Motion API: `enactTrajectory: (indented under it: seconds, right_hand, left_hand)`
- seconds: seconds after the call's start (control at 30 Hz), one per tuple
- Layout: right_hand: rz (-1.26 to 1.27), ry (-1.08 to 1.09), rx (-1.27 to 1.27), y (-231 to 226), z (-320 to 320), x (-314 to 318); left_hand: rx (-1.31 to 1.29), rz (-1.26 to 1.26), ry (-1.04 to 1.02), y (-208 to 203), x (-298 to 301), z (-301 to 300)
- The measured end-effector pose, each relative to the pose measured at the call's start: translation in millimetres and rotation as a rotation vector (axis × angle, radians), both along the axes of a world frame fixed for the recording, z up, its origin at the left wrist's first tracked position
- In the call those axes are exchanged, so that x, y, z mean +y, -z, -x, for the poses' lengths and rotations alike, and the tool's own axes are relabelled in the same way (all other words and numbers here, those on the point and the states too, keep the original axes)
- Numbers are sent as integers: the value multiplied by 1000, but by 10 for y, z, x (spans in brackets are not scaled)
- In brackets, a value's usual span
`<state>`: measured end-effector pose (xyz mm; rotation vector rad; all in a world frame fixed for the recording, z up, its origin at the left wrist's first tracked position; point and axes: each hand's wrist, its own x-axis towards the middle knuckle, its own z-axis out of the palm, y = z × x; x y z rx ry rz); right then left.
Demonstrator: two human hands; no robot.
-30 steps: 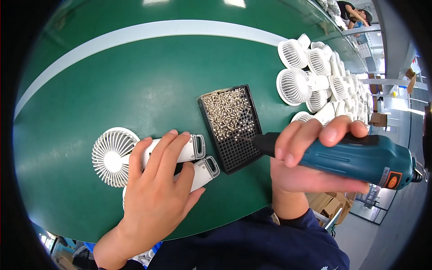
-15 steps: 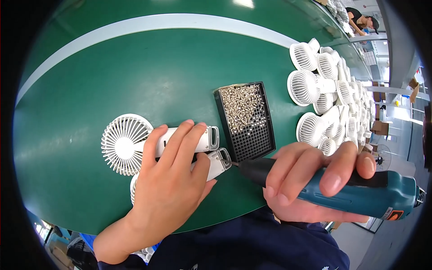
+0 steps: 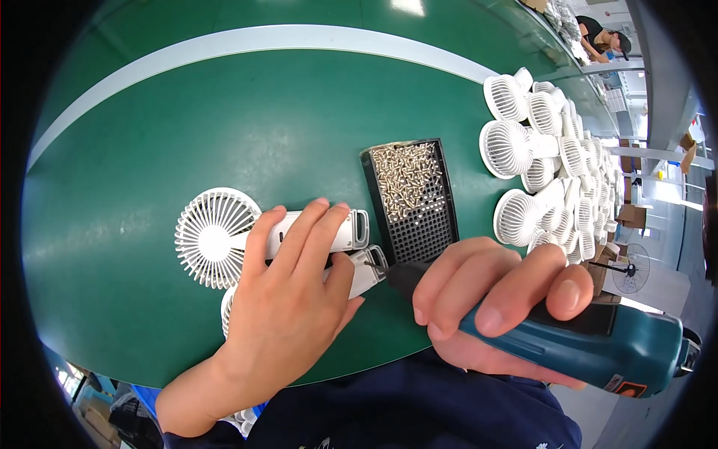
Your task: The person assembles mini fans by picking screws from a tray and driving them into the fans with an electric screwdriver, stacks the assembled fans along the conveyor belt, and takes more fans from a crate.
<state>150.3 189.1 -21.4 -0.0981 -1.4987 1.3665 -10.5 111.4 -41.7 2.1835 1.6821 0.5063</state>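
Two white handheld fans lie side by side on the green table under my left hand (image 3: 288,299), whose fingers press over their handles. The upper fan (image 3: 215,241) shows its round slotted grille at the left and a loop at its handle end. Of the lower fan (image 3: 364,274), mostly the handle end shows; my hand covers much of the rest. My right hand (image 3: 497,299) is wrapped round a teal and black electric screwdriver (image 3: 598,344), tilted with its rear toward the lower right. Its bit meets the lower fan's handle end; the exact contact point is too small to tell.
Just beyond the handles stands a black tray (image 3: 451,202) of small silver screws (image 3: 407,179), many loose, some standing in holes. White fans (image 3: 516,150) are piled along the table's right side. Farther off at the upper right are a person (image 3: 602,37) and a standing fan (image 3: 632,268).
My right hand and the screwdriver have shifted left, with the tool's rear end lower. My left hand and both fans have slid slightly right.
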Motion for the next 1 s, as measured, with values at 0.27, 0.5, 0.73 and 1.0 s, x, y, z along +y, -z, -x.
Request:
enactTrajectory:
  seconds: [0.27, 0.5, 0.73, 1.0]
  right_hand:
    - [55, 91, 152, -164, -335, 140]
    - [151, 117, 254, 25, -399, 278]
    - [-5, 31, 85, -37, -28, 3]
    - [52, 40, 57, -2, -24, -41]
  left_hand:
    - [-3, 11, 10, -23, -26, 6]
    - [29, 13, 39, -52, -32, -17]
    - [37, -29, 21, -24, -21, -34]
    - [25, -25, 10, -12, -21, -34]
